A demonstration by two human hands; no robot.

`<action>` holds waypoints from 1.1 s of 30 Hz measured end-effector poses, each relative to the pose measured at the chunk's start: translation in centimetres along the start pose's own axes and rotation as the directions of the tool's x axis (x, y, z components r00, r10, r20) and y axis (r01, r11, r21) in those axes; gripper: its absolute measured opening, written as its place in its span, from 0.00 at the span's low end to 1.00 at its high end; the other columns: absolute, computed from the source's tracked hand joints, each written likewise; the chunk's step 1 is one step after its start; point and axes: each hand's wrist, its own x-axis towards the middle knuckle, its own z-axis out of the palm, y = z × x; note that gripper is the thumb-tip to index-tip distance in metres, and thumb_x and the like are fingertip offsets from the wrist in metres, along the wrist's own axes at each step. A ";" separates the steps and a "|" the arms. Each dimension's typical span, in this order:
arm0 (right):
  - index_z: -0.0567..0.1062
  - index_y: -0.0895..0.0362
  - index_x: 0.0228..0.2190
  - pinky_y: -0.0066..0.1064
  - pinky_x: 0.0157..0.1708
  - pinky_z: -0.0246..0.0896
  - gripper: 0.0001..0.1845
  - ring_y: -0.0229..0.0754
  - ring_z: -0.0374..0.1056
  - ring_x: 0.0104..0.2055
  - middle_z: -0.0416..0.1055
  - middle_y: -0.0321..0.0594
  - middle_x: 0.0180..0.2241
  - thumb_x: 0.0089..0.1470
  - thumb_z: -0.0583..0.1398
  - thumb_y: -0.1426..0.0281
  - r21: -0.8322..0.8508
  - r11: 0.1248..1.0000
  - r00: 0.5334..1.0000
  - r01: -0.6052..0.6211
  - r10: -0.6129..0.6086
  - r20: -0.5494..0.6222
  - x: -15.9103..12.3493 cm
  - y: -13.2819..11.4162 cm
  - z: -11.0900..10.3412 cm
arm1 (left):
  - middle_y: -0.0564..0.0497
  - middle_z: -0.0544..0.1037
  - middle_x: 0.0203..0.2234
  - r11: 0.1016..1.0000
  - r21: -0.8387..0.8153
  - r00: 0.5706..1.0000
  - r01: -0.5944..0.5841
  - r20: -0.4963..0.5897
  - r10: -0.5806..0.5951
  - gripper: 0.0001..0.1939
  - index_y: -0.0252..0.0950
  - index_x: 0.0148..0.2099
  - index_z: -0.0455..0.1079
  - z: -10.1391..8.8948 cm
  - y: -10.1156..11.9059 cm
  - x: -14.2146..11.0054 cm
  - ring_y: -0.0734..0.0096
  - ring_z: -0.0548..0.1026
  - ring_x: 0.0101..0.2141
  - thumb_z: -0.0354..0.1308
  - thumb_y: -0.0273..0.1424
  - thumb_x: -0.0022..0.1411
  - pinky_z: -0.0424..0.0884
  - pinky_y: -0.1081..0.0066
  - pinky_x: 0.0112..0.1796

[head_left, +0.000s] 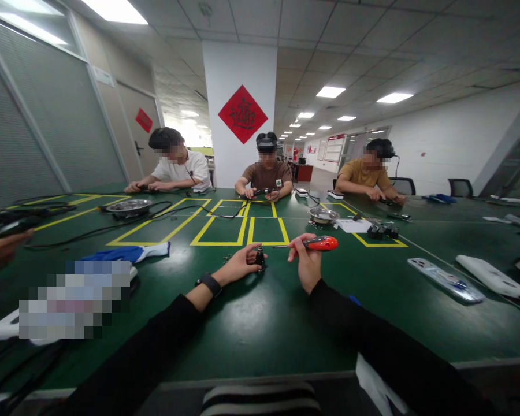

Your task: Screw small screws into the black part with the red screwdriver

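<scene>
My left hand [241,263] grips a small black part [260,259] with a narrow top and a wider base, close to the green tabletop [251,323]. Its exact kind is too small to make out. In my right hand [307,264] is a screwdriver [323,243] with a red and black handle, held almost level. The screwdriver's thin shaft points left toward the black part, and a gap separates the tip from it. Some tiny metal pieces [227,257], perhaps screws, lie just beyond my left wrist.
Blue and white gloves [130,253] lie at the left, near a blurred-out white object. Metal bowls [130,207] [323,216], black blocks [382,231] and white paper [353,225] sit farther back. Phone-like items [445,279] are at the right. Several people work around the table; another person's hand [4,251] enters left.
</scene>
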 end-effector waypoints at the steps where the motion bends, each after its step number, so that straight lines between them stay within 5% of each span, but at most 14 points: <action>1: 0.62 0.55 0.31 0.26 0.20 0.57 0.09 0.31 0.60 0.17 0.68 0.31 0.25 0.54 0.56 0.63 -0.002 1.000 1.000 -0.001 0.001 -0.003 0.0 0.0 0.0 | 0.40 0.72 0.46 1.000 -0.018 1.000 -0.004 0.012 0.004 0.40 0.33 0.60 0.52 0.0 -0.1 0.0 0.65 0.71 0.46 0.64 0.26 0.46 0.65 0.59 0.49; 10: 0.63 0.55 0.30 0.26 0.20 0.57 0.08 0.31 0.60 0.17 0.68 0.31 0.24 0.54 0.56 0.64 -0.019 1.000 0.999 -0.015 0.016 0.030 -0.1 -0.1 0.0 | 0.45 0.75 0.40 0.969 0.249 0.996 -0.001 -0.083 0.022 0.28 0.32 0.50 0.66 0.3 0.2 -0.1 0.62 0.72 0.42 0.64 0.35 0.46 0.64 0.61 0.47; 16: 0.63 0.55 0.29 0.26 0.19 0.57 0.09 0.31 0.59 0.17 0.68 0.31 0.23 0.54 0.56 0.63 -0.031 0.999 0.999 -0.031 0.032 0.043 -0.1 -0.1 0.1 | 0.47 0.75 0.30 0.912 0.397 0.972 0.103 -0.234 -0.008 0.15 0.33 0.34 0.69 2.0 0.3 -0.4 0.61 0.70 0.38 0.58 0.41 0.52 0.65 0.65 0.41; 20: 0.64 0.56 0.29 0.25 0.19 0.56 0.08 0.30 0.59 0.16 0.68 0.31 0.23 0.54 0.56 0.65 -0.025 0.999 0.997 -0.041 0.043 0.067 -0.2 -0.1 0.2 | 0.47 0.73 0.31 0.922 0.366 0.933 0.125 -0.360 0.016 0.15 0.34 0.37 0.64 2.9 0.5 -0.3 0.65 0.71 0.34 0.49 0.42 0.59 0.65 0.68 0.37; 24: 0.64 0.55 0.29 0.25 0.18 0.55 0.08 0.31 0.59 0.16 0.68 0.31 0.23 0.54 0.56 0.64 -0.024 0.998 0.996 -0.052 0.053 0.065 -0.2 0.1 0.2 | 0.47 0.73 0.31 0.914 0.336 0.840 0.228 -0.542 -0.010 0.17 0.34 0.40 0.60 0.4 1.1 0.2 0.67 0.72 0.29 0.42 0.43 0.63 0.65 0.69 0.31; 29: 0.64 0.56 0.30 0.25 0.18 0.55 0.08 0.31 0.59 0.16 0.68 0.32 0.23 0.53 0.57 0.64 -0.037 0.997 0.992 -0.065 0.069 0.102 -0.4 0.2 0.2 | 0.43 0.74 0.30 0.623 0.574 0.726 0.531 -0.688 0.015 0.20 0.33 0.43 0.59 -6.2 1.2 -0.7 0.59 0.73 0.31 0.39 0.45 0.63 0.64 0.67 0.31; 33: 0.64 0.56 0.29 0.25 0.18 0.55 0.07 0.31 0.59 0.17 0.68 0.32 0.23 0.54 0.57 0.65 -0.056 0.995 0.984 -0.084 0.092 0.152 -0.8 0.5 0.4 | 0.37 0.72 0.38 0.229 0.723 0.724 0.652 -0.683 0.096 0.18 0.32 0.45 0.60 -10.4 0.4 -2.6 0.53 0.71 0.39 0.41 0.41 0.63 0.64 0.64 0.36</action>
